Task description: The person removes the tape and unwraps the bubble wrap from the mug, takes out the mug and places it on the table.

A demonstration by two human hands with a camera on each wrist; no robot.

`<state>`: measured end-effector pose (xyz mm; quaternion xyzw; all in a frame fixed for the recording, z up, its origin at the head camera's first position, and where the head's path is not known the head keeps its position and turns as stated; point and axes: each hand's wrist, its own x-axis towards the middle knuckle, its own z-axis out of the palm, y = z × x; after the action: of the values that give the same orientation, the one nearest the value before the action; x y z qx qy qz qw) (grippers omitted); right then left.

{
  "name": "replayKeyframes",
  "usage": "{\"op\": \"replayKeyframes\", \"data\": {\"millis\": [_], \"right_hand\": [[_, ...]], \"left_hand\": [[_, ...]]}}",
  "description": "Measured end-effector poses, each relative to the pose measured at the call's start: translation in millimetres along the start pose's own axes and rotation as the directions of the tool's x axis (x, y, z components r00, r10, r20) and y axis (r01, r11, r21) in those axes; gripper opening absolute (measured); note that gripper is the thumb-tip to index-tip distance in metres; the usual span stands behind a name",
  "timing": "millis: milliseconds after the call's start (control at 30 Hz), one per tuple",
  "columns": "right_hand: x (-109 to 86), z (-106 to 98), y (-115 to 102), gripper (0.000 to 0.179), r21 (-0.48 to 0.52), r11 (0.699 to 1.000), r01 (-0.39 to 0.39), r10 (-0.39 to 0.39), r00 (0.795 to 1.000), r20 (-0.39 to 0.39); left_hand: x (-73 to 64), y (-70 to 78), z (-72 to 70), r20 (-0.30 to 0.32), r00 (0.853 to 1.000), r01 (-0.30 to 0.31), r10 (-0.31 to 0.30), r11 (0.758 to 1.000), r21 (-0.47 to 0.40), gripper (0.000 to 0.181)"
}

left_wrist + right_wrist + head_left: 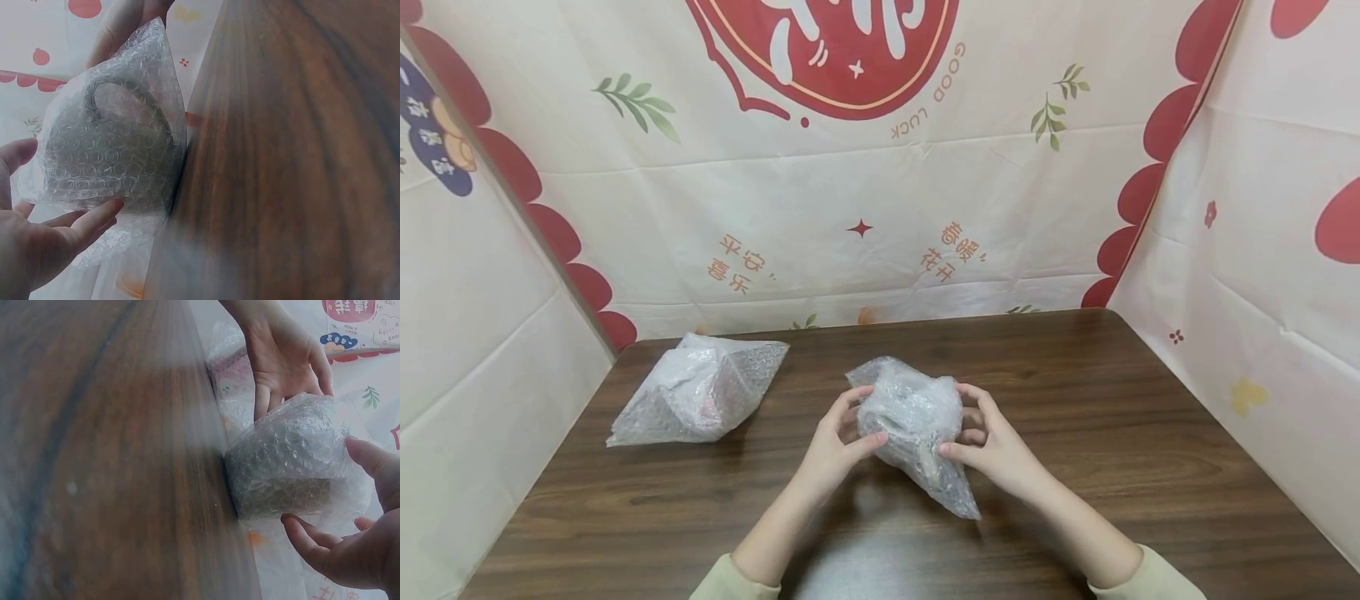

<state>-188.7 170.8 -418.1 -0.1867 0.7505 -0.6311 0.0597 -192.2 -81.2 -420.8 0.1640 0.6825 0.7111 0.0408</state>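
A mug wrapped in bubble wrap (913,412) sits on the table in front of me, its wrap ends sticking out in points to the back left and front right. In the left wrist view its curved handle (164,119) shows through the clear plastic. My left hand (837,443) holds it from the left, thumb near the front and fingers round the side. On the opposite side my right hand (1000,450) holds it likewise, fingers curved along the wrap. The right wrist view shows the rounded wrapped side (287,456) between both hands.
A second bubble-wrapped bundle (700,392), with a pinkish patch showing through, lies at the back left of the brown wooden table (1112,400). White printed cloth (850,192) hangs along the table's back, left and right sides.
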Motion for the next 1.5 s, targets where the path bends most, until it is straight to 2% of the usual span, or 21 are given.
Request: {"op": "replayKeyframes", "data": {"millis": [433,600,833,1067,1167,1267,1367,1500], "right_hand": [[0.6,-3.5,1.8,0.081,-0.078,0.997,0.01,-0.009,1.0,0.017],[0.3,-5.7,0.3,0.082,-0.172,0.984,0.039,-0.037,0.999,0.016],[-1.2,-9.6,-3.5,0.082,-0.408,0.908,0.097,-0.117,0.993,-0.023],[-5.0,-9.9,-10.9,0.087,-0.532,0.839,0.111,-0.151,0.988,-0.032],[-5.6,-8.7,-16.1,0.083,-0.551,0.822,0.143,-0.188,0.982,-0.025],[-4.7,-6.7,-21.5,0.074,-0.559,0.804,0.205,-0.247,0.969,0.0],[-3.8,-4.5,-26.1,0.06,-0.576,0.77,0.273,-0.309,0.95,0.037],[-1.9,-1.9,-31.2,0.042,-0.615,0.695,0.372,-0.389,0.914,0.114]], "left_hand": [[0.1,-0.6,-2.1,0.028,0.999,0.028,-0.027,0.999,-0.034,0.06],[0.4,-1.1,-3.5,0.026,0.999,0.033,-0.033,0.999,0.001,0.06],[0.1,0.0,-4.6,0.031,0.999,0.013,-0.014,0.999,0.052,0.059],[0.6,0.0,-5.8,0.04,0.999,0.002,-0.005,0.997,0.076,0.058],[1.8,-0.6,-7.1,0.036,0.999,0.008,-0.011,0.997,0.082,0.06],[3.7,-0.3,-8.6,0.023,0.999,0.021,-0.023,0.995,0.097,0.061],[5.4,0.9,-9.5,0.017,0.999,0.033,-0.035,0.993,0.114,0.06],[7.7,2.2,-10.0,0.018,0.999,0.034,-0.037,0.991,0.126,0.058]]}}
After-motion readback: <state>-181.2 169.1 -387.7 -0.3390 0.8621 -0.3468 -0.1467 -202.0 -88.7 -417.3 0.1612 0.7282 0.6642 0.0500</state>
